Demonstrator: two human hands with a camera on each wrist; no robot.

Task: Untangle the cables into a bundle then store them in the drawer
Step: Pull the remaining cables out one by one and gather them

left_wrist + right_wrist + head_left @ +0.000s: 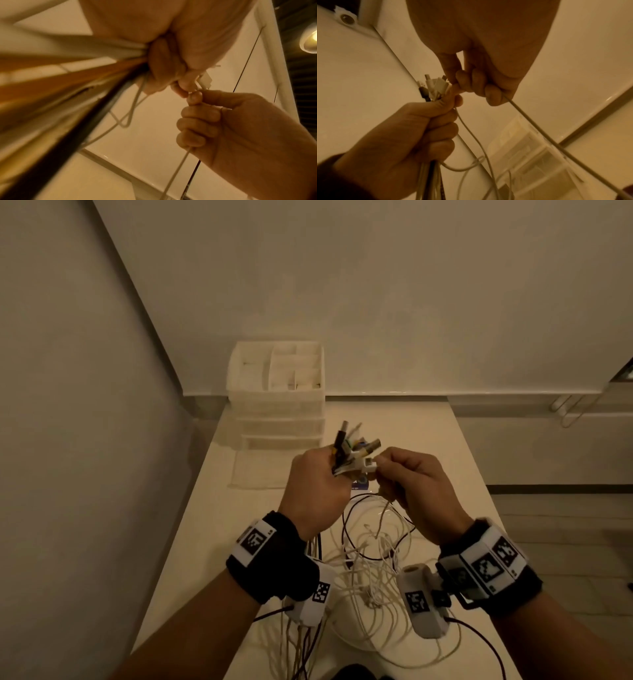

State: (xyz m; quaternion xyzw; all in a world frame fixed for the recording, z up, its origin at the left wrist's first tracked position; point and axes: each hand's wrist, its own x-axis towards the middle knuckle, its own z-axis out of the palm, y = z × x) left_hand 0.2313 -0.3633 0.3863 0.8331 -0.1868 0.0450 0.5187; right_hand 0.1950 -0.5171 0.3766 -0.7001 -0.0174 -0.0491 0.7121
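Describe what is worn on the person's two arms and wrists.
Bare forearms. Left wrist band and right wrist band: black, carrying white blocks printed with black square codes. A white camera pod with a dark lead hangs under each.

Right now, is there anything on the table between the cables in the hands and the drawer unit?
Nothing visible. The left hand grips the cables above the table; the strip to the drawer unit looks bare. Its drawers appear closed.

Black wristbands (270, 559); white tagged camera mounts (423, 601)
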